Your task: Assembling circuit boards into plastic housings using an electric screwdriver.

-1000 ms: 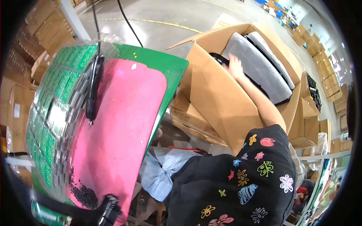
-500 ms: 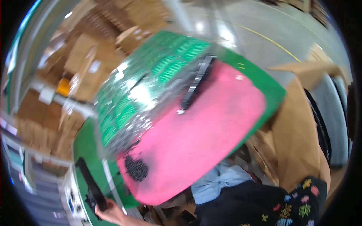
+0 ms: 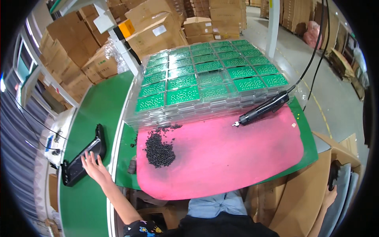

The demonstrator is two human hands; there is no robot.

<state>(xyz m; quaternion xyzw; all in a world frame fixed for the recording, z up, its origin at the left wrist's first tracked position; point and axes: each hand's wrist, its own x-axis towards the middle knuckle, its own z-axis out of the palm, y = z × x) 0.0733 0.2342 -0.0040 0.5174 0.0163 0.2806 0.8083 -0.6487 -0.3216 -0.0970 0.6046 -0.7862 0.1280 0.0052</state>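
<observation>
My left hand (image 3: 94, 169) is over the green belt on the left, fingers spread and nothing held. Beside its fingertips lies a long black plastic housing (image 3: 83, 160) with raised ends; whether they touch it I cannot tell. At the far right my right hand (image 3: 331, 194) reaches into an open cardboard box (image 3: 304, 189) and grips a black plastic part (image 3: 334, 175), partly hidden by the box. Grey foam-like sheets (image 3: 340, 197) stand beside it. On the pink mat (image 3: 229, 158) are a heap of small black screws (image 3: 158, 152) and a black electric screwdriver (image 3: 264, 108).
Stacked clear plastic trays (image 3: 173, 112) with green circuit boards (image 3: 182, 94) fill the back of the table. A cable (image 3: 308, 65) hangs down to the screwdriver. White posts (image 3: 272, 31) flank the table. Cartons (image 3: 158, 35) are piled behind.
My left hand has let go of the black housing, which now lies on the green belt. The view has swung round and levelled. My right hand has come into view at the box.
</observation>
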